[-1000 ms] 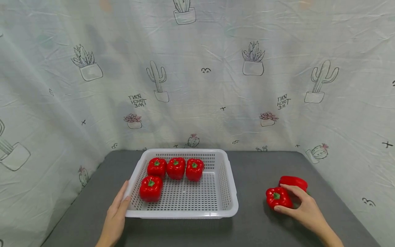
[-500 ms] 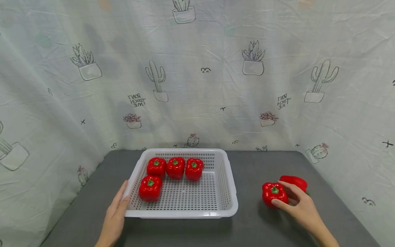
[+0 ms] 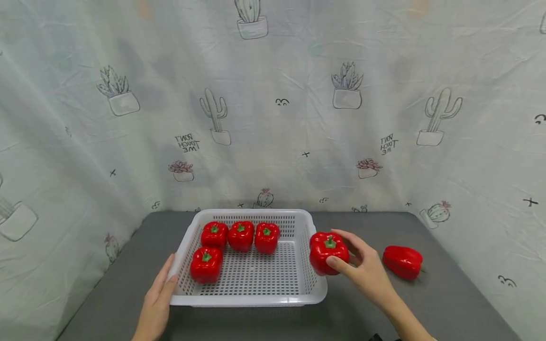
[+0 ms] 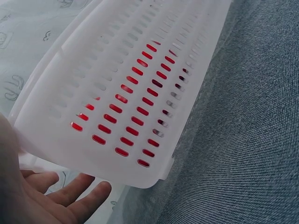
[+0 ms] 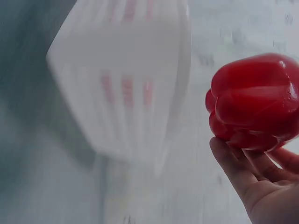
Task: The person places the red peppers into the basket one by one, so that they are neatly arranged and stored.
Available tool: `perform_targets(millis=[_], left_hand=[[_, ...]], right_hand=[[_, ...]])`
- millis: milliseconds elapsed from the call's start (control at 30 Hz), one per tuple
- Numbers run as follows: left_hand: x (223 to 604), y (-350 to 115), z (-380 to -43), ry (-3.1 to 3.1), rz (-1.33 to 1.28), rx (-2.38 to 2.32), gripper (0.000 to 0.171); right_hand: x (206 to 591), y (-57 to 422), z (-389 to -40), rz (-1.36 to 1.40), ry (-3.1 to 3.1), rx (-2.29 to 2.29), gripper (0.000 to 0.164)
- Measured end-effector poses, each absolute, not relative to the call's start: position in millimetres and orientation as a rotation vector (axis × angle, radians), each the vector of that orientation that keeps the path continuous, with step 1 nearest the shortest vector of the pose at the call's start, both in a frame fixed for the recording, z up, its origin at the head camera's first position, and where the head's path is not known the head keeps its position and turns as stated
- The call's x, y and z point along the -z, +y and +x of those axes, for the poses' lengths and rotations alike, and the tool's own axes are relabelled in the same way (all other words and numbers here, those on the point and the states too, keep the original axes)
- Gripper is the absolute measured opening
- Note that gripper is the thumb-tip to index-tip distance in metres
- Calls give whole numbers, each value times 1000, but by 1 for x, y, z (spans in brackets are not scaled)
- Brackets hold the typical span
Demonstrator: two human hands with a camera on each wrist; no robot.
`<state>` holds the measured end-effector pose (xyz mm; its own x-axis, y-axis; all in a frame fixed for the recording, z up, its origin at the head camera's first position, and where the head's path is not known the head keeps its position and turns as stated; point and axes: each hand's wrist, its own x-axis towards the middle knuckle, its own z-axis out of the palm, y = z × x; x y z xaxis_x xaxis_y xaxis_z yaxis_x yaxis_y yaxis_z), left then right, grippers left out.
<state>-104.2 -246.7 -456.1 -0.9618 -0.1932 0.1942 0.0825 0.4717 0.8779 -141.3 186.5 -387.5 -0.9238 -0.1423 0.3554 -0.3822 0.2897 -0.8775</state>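
Observation:
My right hand [image 3: 362, 265] grips a red bell pepper [image 3: 327, 253] with a green stem, raised beside the right rim of the white plastic basket [image 3: 251, 300]. In the right wrist view the pepper [image 5: 257, 100] sits between fingers and thumb, the basket [image 5: 121, 51] to its left. My left hand [image 3: 154, 300] rests against the basket's left rim. In the left wrist view several fingers [image 4: 88, 203] lie loosely bent below the basket's corner, apart from its slotted wall [image 4: 117, 172]. Inside the basket, several red bell peppers stand stem up, three in a back row and a front-left pepper [image 3: 206, 265].
Another red bell pepper [image 3: 403, 262] lies on its side on the grey table [image 3: 443, 303], right of my right forearm. A pale curtain [image 3: 273, 123] printed with cacti hangs behind the table and along both sides.
My right hand has lifted the bell pepper and carried it left, up to the basket's right rim. The other pepper stays on the table at right. My left hand stays at the basket.

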Motion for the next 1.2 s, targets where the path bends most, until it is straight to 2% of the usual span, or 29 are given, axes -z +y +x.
perform_targets(millis=[233,567,967,1200], left_hand=[[456,-247,-105,-2468,121,1484,56],[455,-248,-105,-2465,118,1522,57],[455,-246,-105,-2487,161,1510,58],[456,-246,-106,-2480,148,1515,57]], right_hand=[[384,121,-157,767,-2378,-1838,57],[386,57,-174,827,-2513,-1814,61],[388,23,-187,865,-2735,-1400,73],[400,11,-193,854,-2764,-1429,71]])
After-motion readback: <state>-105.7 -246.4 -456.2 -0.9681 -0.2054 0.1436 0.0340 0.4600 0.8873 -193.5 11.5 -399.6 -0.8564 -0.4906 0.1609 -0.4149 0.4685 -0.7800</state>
